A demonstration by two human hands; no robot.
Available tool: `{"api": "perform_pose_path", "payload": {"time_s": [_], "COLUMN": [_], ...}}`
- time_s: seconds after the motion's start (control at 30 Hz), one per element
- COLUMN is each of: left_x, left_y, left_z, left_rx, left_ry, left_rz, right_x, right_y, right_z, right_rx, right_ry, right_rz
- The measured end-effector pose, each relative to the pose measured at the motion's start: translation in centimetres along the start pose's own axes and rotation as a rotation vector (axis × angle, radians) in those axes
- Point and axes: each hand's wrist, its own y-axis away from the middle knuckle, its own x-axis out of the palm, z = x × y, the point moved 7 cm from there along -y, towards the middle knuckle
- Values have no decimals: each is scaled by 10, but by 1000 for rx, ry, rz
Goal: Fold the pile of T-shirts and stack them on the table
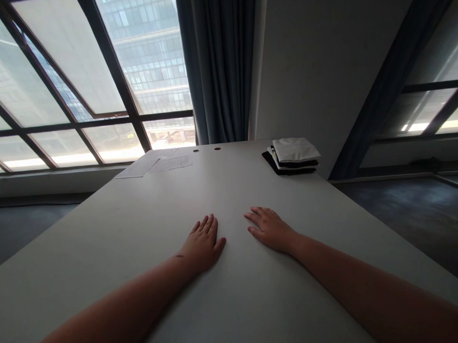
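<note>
My left hand [203,243] lies palm down on the white table [140,214], its fingers stretched forward and the thumb out to the right. To the right of it, my right hand [270,229] rests on the same tabletop with fingers apart, pointing left. Neither hand holds anything, and a gap of bare table separates them. Beyond my right hand, near the table's far right corner, sits a stack of folded black and white cloths [295,150] with a white one on top.
Several paper sheets [138,167] lie at the far left of the table. Two small round holes are near the far edge. Past the table stand a blue curtain [221,66], large windows on the left and a grey wall.
</note>
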Motion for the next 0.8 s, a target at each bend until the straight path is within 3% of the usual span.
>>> {"api": "perform_pose_path", "payload": {"time_s": [0.4, 0.8], "left_x": [3, 0], "left_y": [-24, -24], "left_z": [43, 41], "left_rx": [-125, -114], "left_ry": [-17, -17], "left_rz": [-6, -22], "right_x": [4, 4], "right_y": [-2, -2], "right_z": [-5, -5], "right_rx": [-5, -12], "right_ry": [25, 24], "right_rz": [4, 2]}}
